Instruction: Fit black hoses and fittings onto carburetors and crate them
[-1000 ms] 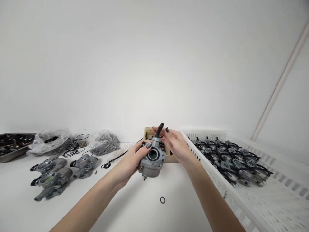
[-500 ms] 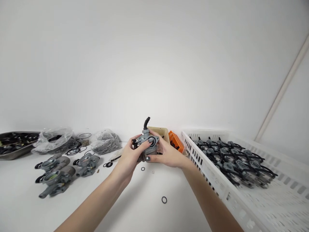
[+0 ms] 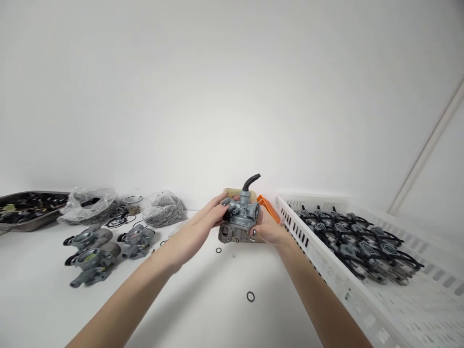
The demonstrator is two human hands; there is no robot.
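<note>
A grey metal carburetor (image 3: 242,216) with a bent black rubber tube on top is held upright above the table. My left hand (image 3: 208,215) has its fingers and thumb closed on the black knob at the carburetor's left side. From the right and below, my right hand (image 3: 267,227) grips the carburetor's body, its thumb at the lower right edge. Beneath it on the table lie a small black O-ring (image 3: 218,250), a tiny clear piece (image 3: 234,256) and a larger black O-ring (image 3: 250,296).
Several carburetors (image 3: 94,261) stand at left. Behind are a metal tray (image 3: 36,222), plastic bags of small parts (image 3: 165,210) and loose black rings (image 3: 118,221). A white crate (image 3: 348,290) with rows of carburetors fills the right. An orange basket (image 3: 270,210) and beige bin (image 3: 230,192) sit behind my hands.
The carburetor has been turned, so its round opening now faces right, and it has moved a little to the right. My left hand has shifted to the knob side. The view has swung slightly left.
</note>
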